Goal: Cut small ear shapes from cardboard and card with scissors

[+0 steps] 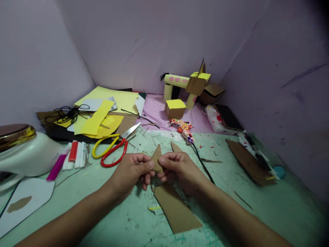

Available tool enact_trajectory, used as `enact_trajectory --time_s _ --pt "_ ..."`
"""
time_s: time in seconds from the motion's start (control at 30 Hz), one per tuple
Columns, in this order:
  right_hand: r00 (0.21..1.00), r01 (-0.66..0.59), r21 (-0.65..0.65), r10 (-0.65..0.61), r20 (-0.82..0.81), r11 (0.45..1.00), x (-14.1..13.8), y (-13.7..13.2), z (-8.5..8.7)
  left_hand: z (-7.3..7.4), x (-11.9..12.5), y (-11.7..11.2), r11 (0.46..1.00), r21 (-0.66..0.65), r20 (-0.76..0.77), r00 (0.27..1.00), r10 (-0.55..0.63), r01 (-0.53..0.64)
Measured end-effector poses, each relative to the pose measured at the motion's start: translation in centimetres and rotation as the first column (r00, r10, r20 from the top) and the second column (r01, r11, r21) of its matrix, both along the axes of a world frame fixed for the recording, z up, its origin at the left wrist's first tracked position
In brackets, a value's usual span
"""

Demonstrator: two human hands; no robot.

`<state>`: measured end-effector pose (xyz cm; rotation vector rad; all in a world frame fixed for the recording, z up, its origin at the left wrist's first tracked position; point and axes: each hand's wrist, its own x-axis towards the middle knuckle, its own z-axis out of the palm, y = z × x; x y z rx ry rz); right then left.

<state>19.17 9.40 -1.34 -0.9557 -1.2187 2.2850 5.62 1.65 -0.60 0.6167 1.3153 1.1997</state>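
Pinching cardboard [156, 156] (yellow-topped box [175, 110] beyond)

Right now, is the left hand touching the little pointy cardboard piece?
Touching. The head view shows the left hand pinching the pointy cardboard piece, thumb against its left edge.

The left hand [133, 169], right hand [180, 168] and both forearms [84, 206] are bare.

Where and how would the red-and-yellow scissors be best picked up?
Probably by the red loop and yellow loop, coming from the near side: the scissors lie with both loops toward the person and the blades pointing away. The left hand is nearest, though it would first have to release the cardboard piece.
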Motion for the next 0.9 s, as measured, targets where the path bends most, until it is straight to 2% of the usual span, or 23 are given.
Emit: enact_trajectory --time_s 0.23,0.47,0.6,0.73,0.9 --pt "0.999 0.04 0.044 -0.041 0.016 0.998 0.03 -0.11 0.16 -0.06 0.13 -0.2 1.0 0.022 0.022 1.0 -0.01 0.009" --pt "0.995 0.099 0.065 -0.1 0.01 0.993 0.23 0.08 0.09 0.12 -0.43 -0.06 0.998 0.004 0.126 0.99 0.063 -0.064" --pt "0.994 0.091 0.096 -0.096 0.045 0.991 0.25 0.11 -0.04 0.04 -0.38 -0.13 0.999 0.025 0.004 1.0 0.023 -0.023" --pt "0.993 0.097 0.181 -0.109 0.056 0.979 0.17 -0.18 0.02 0.33 -0.06 -0.27 0.999 0.031 -0.134 0.99 -0.034 0.038" --pt "0.987 0.037 0.328 -0.086 0.136 0.944 0.09 -0.39 0.18 0.88 0.02 -0.2 1.0 -0.011 -0.264 0.964 -0.021 0.019"
